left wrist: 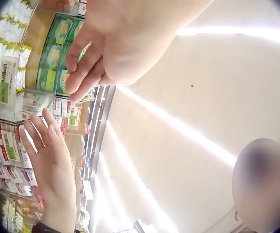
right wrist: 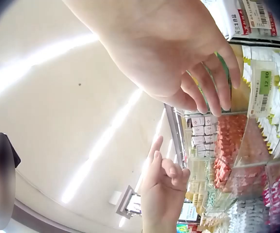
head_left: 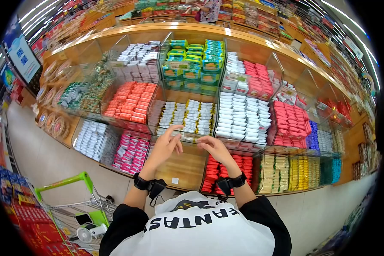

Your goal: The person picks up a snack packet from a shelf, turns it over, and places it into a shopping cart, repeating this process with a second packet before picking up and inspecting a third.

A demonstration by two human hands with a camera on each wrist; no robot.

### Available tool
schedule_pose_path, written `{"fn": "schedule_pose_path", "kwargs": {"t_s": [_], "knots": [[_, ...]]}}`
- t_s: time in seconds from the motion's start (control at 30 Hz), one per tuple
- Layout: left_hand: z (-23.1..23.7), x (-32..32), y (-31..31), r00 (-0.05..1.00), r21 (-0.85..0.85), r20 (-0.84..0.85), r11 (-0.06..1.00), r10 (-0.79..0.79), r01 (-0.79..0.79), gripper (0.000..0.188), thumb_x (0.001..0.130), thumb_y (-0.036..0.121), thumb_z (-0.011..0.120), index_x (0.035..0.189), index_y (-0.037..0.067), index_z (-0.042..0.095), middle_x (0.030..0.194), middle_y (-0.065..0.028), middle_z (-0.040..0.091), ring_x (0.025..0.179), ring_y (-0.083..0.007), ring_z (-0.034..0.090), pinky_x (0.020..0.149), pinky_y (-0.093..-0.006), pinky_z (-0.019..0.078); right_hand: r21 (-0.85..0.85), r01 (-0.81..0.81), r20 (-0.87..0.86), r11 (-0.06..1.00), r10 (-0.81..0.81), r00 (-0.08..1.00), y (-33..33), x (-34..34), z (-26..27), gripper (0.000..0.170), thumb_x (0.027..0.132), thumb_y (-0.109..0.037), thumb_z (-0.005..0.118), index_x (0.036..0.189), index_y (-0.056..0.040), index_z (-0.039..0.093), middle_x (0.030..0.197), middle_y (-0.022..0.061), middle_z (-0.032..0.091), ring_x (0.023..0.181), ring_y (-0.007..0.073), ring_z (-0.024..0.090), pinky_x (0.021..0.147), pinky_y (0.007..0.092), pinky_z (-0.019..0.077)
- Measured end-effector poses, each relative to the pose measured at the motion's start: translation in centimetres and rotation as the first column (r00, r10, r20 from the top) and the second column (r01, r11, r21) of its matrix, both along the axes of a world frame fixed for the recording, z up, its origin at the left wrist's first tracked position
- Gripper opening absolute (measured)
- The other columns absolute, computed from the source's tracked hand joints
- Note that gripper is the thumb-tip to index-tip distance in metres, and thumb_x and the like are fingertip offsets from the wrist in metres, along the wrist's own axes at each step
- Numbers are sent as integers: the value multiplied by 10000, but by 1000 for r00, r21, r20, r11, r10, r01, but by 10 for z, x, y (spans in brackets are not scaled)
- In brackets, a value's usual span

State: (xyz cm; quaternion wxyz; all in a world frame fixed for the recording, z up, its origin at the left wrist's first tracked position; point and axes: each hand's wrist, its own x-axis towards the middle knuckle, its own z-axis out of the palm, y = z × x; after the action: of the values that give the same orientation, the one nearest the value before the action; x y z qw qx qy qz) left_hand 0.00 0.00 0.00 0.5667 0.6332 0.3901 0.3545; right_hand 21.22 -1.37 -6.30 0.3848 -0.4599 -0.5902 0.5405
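My left hand (head_left: 164, 149) is raised in front of the display bins, index finger stretched out and the other fingers loosely bent, holding nothing. A short way to its right, my right hand (head_left: 216, 148) hovers with relaxed, slightly bent fingers and an empty palm. Both are nearest the bin of white-and-yellow snack packets (head_left: 185, 115), close over its front panel. A price tag (right wrist: 262, 90) on that bin shows beside my right fingers in the right wrist view. White packets (head_left: 243, 117) fill the bin to the right, and orange-red packets (head_left: 131, 101) the one to the left.
Green-and-yellow packs (head_left: 194, 59) stand behind in a clear-walled bin. Red packets (head_left: 239, 170) and pink packets (head_left: 132, 151) lie in the lower row, either side of a bare wooden compartment (head_left: 181, 168). A shopping cart (head_left: 72, 209) holding a small white fan stands at the lower left.
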Motion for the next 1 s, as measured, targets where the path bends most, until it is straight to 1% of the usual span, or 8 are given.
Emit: {"fn": "schedule_pose_path", "kwargs": {"t_s": [0.4, 0.47, 0.63, 0.77, 0.83, 0.87, 0.97, 1.0], "knots": [[-56, 3, 80, 996, 39, 76, 998, 55, -58, 253, 886, 133, 335, 1089, 45, 457, 527, -69, 524, 435, -111, 491, 433, -216, 389, 245, 203, 169, 948, -248, 954, 68, -19, -7, 285, 841, -235, 465, 963, -2, 575, 850, 129, 609, 791, 217, 579, 704, 286, 432], [-66, 3, 93, 973, 11, 103, 978, 207, -209, 249, 850, 82, 337, 1024, 31, 509, 476, -48, 481, 384, -99, 432, 389, -214, 337, 252, 205, 218, 946, -262, 940, 77, -22, -16, 294, 848, -248, 445, 955, -12, 586, 856, 144, 606, 794, 243, 578, 704, 300, 433], [-93, -2, 124, 952, 58, 150, 958, 268, -279, 265, 767, 30, 347, 885, 32, 585, 427, 3, 387, 358, -69, 340, 360, -224, 254, 294, 196, 383, 935, -303, 873, 93, -29, -20, 293, 858, -246, 410, 923, -46, 615, 850, 176, 597, 790, 306, 566, 698, 349, 435], [-143, -4, 156, 986, 72, -59, 986, 155, -150, 262, 761, 54, 373, 772, 50, 635, 450, -57, 457, 365, -119, 396, 379, -275, 302, 357, 199, 420, 913, -347, 839, 111, -28, -54, 277, 840, -224, 418, 847, -46, 630, 801, 173, 597, 752, 328, 557, 679, 387, 432], [-148, -1, 158, 939, 110, -301, 984, 168, -141, 250, 753, 80, 397, 756, 74, 647, 524, -120, 528, 426, -198, 468, 433, -320, 348, 243, 171, 524, 955, -277, 805, 117, -29, -66, 289, 838, -211, 416, 858, 0, 612, 808, 159, 611, 761, 281, 582, 684, 332, 440], [-152, 1, 158, 911, 121, -363, 980, 193, -159, 196, 732, 138, 454, 777, 88, 638, 632, -151, 572, 566, -273, 541, 515, -355, 400, 244, 210, 453, 947, -303, 839, 121, -31, -78, 269, 815, -223, 432, 797, -45, 632, 751, 170, 596, 739, 336, 554, 672, 398, 432], [-148, 2, 152, 778, 277, -603, 961, 176, -3, 178, 699, 197, 514, 778, 83, 626, 697, -141, 592, 679, -287, 572, 588, -361, 439, 260, 182, 429, 948, -282, 858, 117, -34, -89, 258, 801, -213, 436, 775, -37, 623, 749, 175, 593, 723, 346, 553, 661, 412, 432], [-150, 3, 152, 779, 271, -602, 962, 175, -6, 178, 699, 197, 514, 778, 83, 626, 697, -141, 592, 679, -287, 572, 588, -361, 439, 211, 144, 583, 967, -243, 775, 117, -36, -88, 261, 786, -214, 442, 762, -13, 608, 750, 186, 588, 712, 353, 551, 656, 417, 433]]}}
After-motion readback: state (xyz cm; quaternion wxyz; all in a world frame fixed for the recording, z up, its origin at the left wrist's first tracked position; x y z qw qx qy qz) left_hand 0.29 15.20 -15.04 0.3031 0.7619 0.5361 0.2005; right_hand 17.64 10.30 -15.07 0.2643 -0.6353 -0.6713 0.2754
